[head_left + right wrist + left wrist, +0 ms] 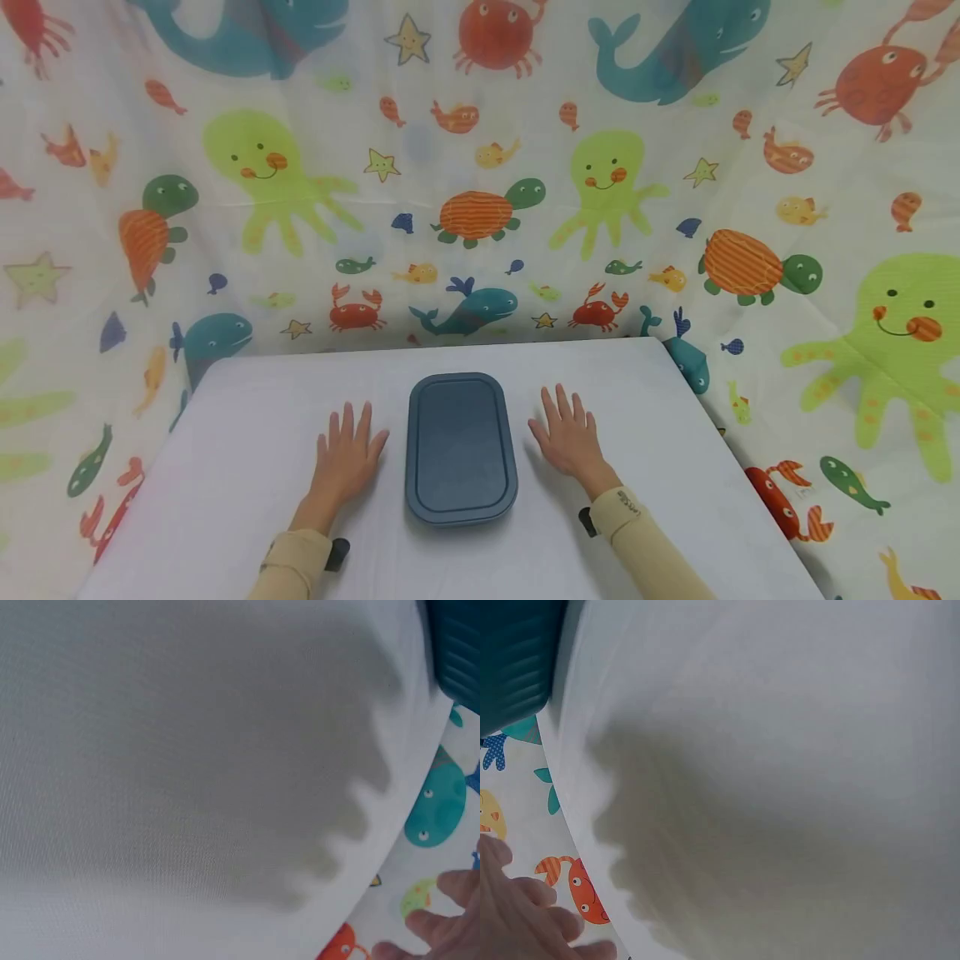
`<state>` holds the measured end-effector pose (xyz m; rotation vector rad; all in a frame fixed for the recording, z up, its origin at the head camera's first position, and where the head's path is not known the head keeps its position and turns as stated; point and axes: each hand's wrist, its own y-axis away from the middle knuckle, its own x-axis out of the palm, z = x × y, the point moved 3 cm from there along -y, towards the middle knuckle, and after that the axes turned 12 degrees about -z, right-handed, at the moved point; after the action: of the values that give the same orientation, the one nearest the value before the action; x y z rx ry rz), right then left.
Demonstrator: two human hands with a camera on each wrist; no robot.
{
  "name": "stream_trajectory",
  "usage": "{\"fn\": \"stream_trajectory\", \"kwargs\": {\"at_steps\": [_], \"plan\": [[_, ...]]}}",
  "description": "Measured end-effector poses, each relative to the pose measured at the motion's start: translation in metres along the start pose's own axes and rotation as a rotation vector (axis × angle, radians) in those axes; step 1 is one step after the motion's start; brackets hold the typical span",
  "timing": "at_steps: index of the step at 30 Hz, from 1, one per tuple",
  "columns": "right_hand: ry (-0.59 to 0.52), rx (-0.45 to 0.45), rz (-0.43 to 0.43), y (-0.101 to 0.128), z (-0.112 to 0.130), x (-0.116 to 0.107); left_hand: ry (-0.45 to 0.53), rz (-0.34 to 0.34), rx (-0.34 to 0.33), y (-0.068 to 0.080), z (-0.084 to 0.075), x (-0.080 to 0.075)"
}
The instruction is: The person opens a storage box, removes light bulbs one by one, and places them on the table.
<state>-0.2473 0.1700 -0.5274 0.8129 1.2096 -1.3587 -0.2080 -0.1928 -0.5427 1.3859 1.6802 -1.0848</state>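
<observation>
A blue-grey rectangular box with rounded corners and a flat lid sits in the middle of the white table. To its left, my left hand is spread palm down, fingers straight, holding nothing. My right hand is on the box's other side, fingers also spread and holding nothing. Neither hand touches the box. In the left wrist view the box's ribbed side shows at the top left, and the left hand's fingers at the bottom left. The right wrist view has the box's side at the top right.
The table has a white cover. A curtain printed with sea animals hangs behind it and along both sides. Both sleeves are beige, with a small black device at the left wrist and another black device at the right.
</observation>
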Motion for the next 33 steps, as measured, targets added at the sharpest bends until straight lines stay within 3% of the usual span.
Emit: {"fn": "stream_trajectory", "kwargs": {"at_steps": [7, 13, 18, 23, 33], "plan": [[-0.128, -0.03, -0.004, -0.003, 0.004, -0.002, 0.17, -0.003, -0.034, -0.005, 0.002, 0.003], [-0.218, -0.118, 0.057, -0.003, 0.012, -0.003, 0.375, -0.016, -0.003, -0.009, 0.001, 0.009], [-0.254, -0.172, 0.102, -0.001, 0.018, -0.005, 0.496, 0.076, -0.001, -0.009, -0.006, 0.012], [-0.27, -0.207, 0.143, 0.0, 0.022, -0.001, 0.54, 0.167, 0.0, -0.007, -0.01, 0.02], [-0.293, -0.249, 0.17, 0.004, 0.025, 0.011, 0.644, 0.241, 0.036, -0.002, -0.012, 0.028]]}}
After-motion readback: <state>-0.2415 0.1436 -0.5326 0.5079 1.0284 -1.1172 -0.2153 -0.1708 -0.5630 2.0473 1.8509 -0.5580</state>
